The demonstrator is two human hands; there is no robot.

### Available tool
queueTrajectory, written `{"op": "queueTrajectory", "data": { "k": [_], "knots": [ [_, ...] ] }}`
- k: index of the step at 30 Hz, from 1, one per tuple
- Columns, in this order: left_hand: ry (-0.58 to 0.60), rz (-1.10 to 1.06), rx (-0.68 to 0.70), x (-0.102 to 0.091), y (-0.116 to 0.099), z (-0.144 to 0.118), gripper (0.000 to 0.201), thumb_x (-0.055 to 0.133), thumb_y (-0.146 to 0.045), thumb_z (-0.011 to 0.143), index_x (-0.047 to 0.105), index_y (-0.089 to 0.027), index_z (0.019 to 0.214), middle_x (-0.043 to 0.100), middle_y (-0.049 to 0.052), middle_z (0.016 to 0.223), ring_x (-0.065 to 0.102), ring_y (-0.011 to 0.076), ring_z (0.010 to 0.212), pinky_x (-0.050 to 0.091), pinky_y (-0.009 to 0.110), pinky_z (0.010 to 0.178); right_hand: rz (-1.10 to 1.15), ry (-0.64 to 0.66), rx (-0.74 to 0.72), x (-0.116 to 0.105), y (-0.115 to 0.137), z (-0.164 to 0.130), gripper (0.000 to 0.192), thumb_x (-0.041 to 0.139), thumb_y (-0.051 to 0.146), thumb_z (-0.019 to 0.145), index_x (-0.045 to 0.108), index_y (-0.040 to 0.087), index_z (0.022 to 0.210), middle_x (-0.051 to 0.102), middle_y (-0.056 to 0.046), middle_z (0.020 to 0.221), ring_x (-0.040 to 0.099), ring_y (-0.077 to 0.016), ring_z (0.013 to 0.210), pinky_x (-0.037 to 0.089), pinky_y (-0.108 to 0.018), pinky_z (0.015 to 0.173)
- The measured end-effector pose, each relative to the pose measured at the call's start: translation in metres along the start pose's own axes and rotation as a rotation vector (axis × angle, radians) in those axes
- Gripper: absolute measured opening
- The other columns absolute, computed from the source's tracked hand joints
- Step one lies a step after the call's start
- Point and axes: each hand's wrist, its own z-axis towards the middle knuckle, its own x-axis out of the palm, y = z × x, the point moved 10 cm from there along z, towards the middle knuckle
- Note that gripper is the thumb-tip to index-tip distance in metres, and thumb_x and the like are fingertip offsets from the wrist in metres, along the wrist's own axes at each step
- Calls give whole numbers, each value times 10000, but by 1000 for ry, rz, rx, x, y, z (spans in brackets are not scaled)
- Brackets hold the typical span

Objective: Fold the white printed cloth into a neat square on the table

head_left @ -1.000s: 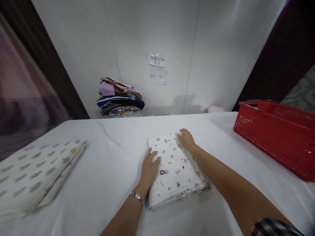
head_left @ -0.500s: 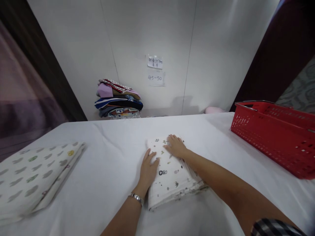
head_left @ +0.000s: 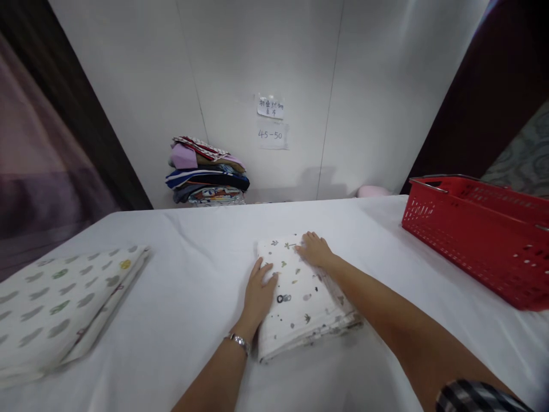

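White table (head_left: 193,240): both hands flat on folded cloth (head_left: 300,297), red basket (head_left: 476,240) nearby

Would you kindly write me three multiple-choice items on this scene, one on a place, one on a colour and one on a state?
1. Where does the red basket stand on the white table?
A. at the person's right
B. at the person's left
C. under the folded printed cloth

2. What colour is the ground of the folded printed cloth?
A. black
B. white
C. red

3. How do the left hand and right hand lie?
A. both lifted off the table
B. closed around the basket rim
C. flat on the cloth

Answers:
1. A, since the basket fills the table's right side.
2. B, since the small motifs sit on white fabric.
3. C, since the left hand rests at the cloth's left edge and the right near its far end, fingers stretched out.
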Motion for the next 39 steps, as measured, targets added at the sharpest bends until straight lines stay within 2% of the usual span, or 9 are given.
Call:
{"op": "queueTrajectory", "data": {
  "k": [3,7,13,19,24,27,33,36,39],
  "knots": [
    [14,52,15,1,-2,0,324,556,-351,800,607,-225,1093,296,3,1457,361,212,1281,336,322,1048,-35,-4,-22,3,-1,-8,703,277,575,866,290,107,1391,201,-142,1488,100,-278,1374,100,-475,1074],
    [-1,65,40,0,-5,1,292,573,-316,786,622,-226,1059,330,11,1439,359,220,1282,286,352,1084,-38,33,-25,12,-6,-13,693,268,573,868,284,127,1398,174,-115,1499,92,-259,1377,114,-486,1070],
    [-4,81,60,0,-6,2,287,580,-295,772,627,-227,1047,348,22,1429,367,213,1280,272,344,1093,1,70,-22,2,0,-25,651,300,527,875,293,131,1392,179,-119,1497,98,-264,1377,131,-483,1068],
    [6,59,56,1,-3,6,268,585,-311,766,629,-244,1021,342,9,1433,383,213,1272,316,332,1063,47,61,-145,-8,21,-102,701,291,576,864,255,150,1419,174,-109,1498,88,-254,1382,55,-446,1093],
    [-8,121,26,-4,-10,3,346,577,-318,770,592,-202,1095,302,65,1453,301,222,1324,228,336,1098,127,61,-171,-3,12,-151,660,255,586,872,310,189,1397,202,-85,1495,99,-247,1382,139,-452,1083],
    [-32,140,-28,-13,-14,-5,486,620,-321,735,526,-182,1191,327,105,1439,296,237,1326,236,346,1087,167,23,-189,-2,7,-154,625,282,558,878,372,173,1362,241,-89,1483,119,-252,1378,197,-442,1076],
    [-14,116,-184,-26,-7,-38,736,665,-376,686,371,-181,1332,460,143,1344,496,262,1174,383,356,970,244,-3,-214,-1,8,-148,599,341,542,864,416,185,1339,283,-93,1464,132,-262,1376,222,-450,1086],
    [18,148,-183,-22,-12,-60,778,704,-355,635,387,-176,1323,545,138,1255,556,274,1086,421,358,923,261,9,-202,-1,6,-146,577,372,520,859,429,185,1325,280,-96,1464,123,-261,1377,203,-456,1091],
    [59,126,-108,-22,-30,-65,729,694,-232,619,428,-153,1293,613,113,1158,597,259,991,456,335,872,287,24,-173,-1,10,-147,487,397,494,859,507,209,1239,325,-87,1440,140,-267,1372,204,-467,1082]
  ]
}}
